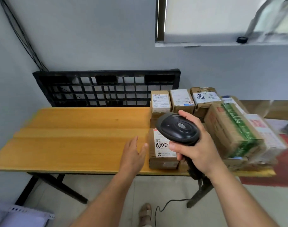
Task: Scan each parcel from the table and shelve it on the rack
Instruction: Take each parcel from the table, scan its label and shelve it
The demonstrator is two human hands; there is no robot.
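Note:
My right hand [197, 145] grips the handle of a black barcode scanner [177, 128], whose head hovers over a small cardboard parcel [161, 154] with a white label near the table's front edge. Just left of that parcel my left hand [133, 153] reaches out with straight fingers, holding nothing, its fingertips close to the parcel's side. Three more labelled parcels [181, 100] stand in a row at the back. A larger box with green tape [233, 130] lies at the right. All of them rest on the yellow wooden table [74, 136].
A black plastic pallet [105, 87] leans against the wall behind the table. The scanner's cable [166, 205] trails on the floor under the table near my foot. A pale metal shelf corner [17, 215] shows at the lower left. A window sill [222, 44] runs above right.

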